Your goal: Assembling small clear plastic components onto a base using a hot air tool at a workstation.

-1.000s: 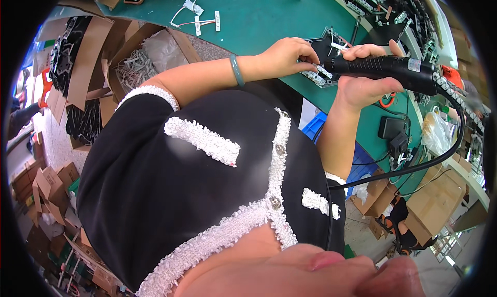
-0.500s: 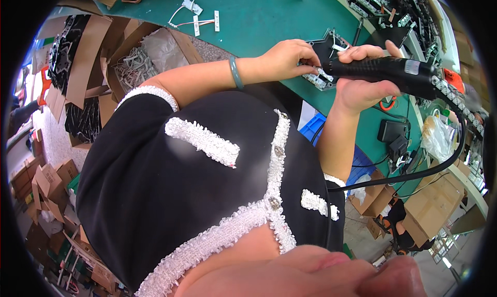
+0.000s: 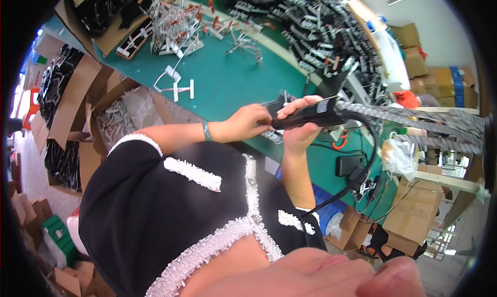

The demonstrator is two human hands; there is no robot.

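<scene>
Shifting upward, the view has been widened to more of the green flat tabletop (image 3: 222, 85) beyond both hands; the work itself seems uninterrupted. One black cylindrical corded tool (image 3: 305, 117) is grasped by the right hand (image 3: 298, 140), its tip beside the left hand (image 3: 249, 123), whose fingers are curled; what is pinched cannot be told. One dark flat panel (image 3: 272, 108), partly hidden, is kept beneath the hands; two small white wired strips (image 3: 175, 92) are left beyond the left hand.

green bin (image 3: 58, 236) lower left, cardboard box (image 3: 413, 206) right

Black corded tool (image 3: 305, 117) in right hand (image 3: 298, 133)
</scene>
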